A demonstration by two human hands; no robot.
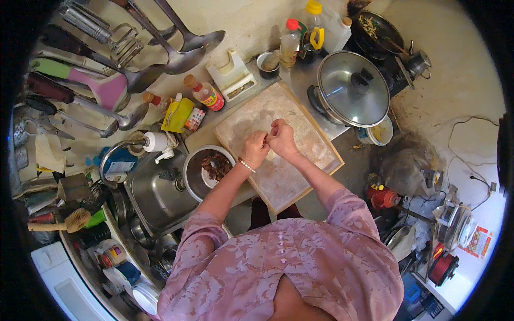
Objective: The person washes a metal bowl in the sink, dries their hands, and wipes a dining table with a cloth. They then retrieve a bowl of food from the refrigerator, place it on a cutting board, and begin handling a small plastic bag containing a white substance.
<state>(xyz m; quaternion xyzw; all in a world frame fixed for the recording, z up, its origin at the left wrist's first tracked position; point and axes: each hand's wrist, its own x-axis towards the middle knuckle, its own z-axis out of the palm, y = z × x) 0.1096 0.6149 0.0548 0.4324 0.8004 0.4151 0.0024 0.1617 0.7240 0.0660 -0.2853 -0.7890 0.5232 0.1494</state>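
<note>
My left hand (255,149), with a beaded bracelet at its wrist, meets my right hand (282,138) over a flour-dusted wooden board (281,192). The fingertips of both hands are bent in and pinched close together. Whatever is between them is mostly hidden; only a small dark spot shows at the left fingers. A pale patch, perhaps dough (272,155), appears just below the hands. Left of the board, close to my left forearm, stands a steel bowl (194,176). It contains a dark brown minced filling (213,167) with a spoon in it.
A steel sink (154,200) with a faucet (154,142) lies to the left. A glass-lidded pot (341,88) and a wok (377,30) stand at the back right. Sauce bottles (209,96) line the wall, where ladles (172,52) hang. A wire (461,160) trails at the right.
</note>
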